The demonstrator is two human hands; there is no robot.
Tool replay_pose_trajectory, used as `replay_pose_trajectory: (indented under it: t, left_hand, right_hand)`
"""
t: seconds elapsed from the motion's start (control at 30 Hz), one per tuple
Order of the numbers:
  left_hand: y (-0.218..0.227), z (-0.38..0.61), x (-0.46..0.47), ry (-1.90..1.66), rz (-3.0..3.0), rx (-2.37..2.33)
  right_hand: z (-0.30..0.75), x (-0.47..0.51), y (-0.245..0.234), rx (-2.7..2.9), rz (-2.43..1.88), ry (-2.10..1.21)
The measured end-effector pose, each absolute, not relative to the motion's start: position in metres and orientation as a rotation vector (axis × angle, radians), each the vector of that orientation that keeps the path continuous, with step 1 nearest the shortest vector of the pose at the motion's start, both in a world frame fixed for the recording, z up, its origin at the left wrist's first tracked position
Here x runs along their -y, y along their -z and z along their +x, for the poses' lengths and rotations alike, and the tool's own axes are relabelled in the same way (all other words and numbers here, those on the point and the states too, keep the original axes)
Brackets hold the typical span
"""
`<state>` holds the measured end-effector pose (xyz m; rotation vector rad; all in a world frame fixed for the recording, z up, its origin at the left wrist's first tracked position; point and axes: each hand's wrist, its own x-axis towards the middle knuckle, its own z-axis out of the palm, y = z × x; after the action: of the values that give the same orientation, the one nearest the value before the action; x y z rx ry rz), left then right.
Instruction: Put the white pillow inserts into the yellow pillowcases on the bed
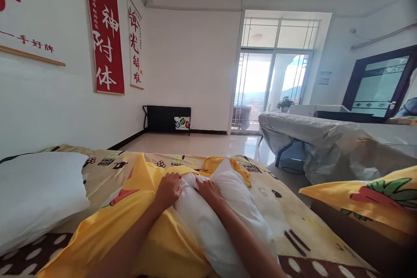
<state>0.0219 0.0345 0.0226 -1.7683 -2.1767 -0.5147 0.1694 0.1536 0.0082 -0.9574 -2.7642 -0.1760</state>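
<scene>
A white pillow (228,221) lies in front of me, partly covered on its left by a yellow pillowcase (110,226) with a red printed motif. My left hand (168,191) is closed, gripping the pillowcase edge where it meets the pillow. Just to its right, my right hand (210,191) is closed on a pinched fold of the white pillow, its fingertips partly hidden in the fabric. A further patch of yellow cloth (215,163) lies beyond both hands. All of this rests on a patterned beige blanket (312,234).
Another white pillow (39,193) lies at the left. On the right, yellow carrot-print fabric (368,197) lies over a dark edge. A table under a grey plastic cover (302,132) stands beyond it. Against the far wall is a black folded item (163,119), left of the glass doors (254,91).
</scene>
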Motion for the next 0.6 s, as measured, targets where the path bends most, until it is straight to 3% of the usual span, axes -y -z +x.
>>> replay_pose_trajectory:
  t: [0.33,0.6]
  left_hand:
    - [-0.079,0.041,-0.082,0.404,-1.728,2.042]
    - [-0.068,0.109,-0.068,0.331,-1.900,2.090]
  right_hand:
    - [0.186,-0.093,-0.024,2.828,-0.629,0.375]
    - [0.160,-0.106,-0.009,2.745,-0.686,0.283]
